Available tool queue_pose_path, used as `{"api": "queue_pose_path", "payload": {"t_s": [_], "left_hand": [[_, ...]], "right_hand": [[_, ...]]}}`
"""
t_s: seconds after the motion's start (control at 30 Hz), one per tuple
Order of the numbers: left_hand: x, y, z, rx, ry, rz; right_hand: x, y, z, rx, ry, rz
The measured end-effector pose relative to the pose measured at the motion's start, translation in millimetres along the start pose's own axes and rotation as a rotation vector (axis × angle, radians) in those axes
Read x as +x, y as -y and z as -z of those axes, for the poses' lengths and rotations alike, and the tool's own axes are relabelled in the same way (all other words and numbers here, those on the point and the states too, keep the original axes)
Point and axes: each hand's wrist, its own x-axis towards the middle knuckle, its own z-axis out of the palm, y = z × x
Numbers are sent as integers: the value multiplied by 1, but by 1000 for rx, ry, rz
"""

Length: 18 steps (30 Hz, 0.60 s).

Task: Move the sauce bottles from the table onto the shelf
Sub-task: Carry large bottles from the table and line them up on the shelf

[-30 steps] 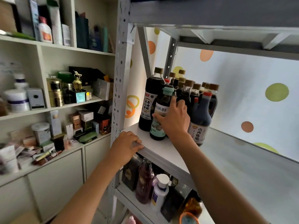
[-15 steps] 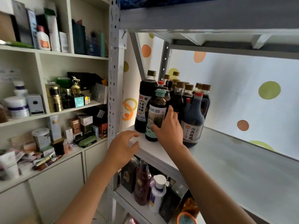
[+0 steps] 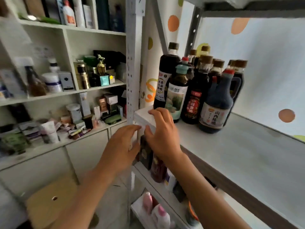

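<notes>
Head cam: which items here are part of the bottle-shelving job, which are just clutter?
Job:
sauce bottles
metal shelf
left hand, empty
right hand, empty

Clutter:
cosmetics on white cabinet
lower-shelf bottles
cardboard box

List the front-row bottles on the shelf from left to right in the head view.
Tall dark bottle with brown cap → teal-capped bottle with the pale label → dark bottle with the red label → handled jug with the red cap. The bottles behind overlap too much to order.
</notes>
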Motion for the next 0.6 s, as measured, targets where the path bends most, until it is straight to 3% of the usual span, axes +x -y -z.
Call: {"api": "queue_pose_path", "payload": {"t_s": [0.27,0.6], "left_hand": [[-75,75,41,251,-87,194],[-215,209,77,278,-62,529]], "right_hand": [[-36,52,-89,95,152,125],[-130,154,-239,242,565,248]]}}
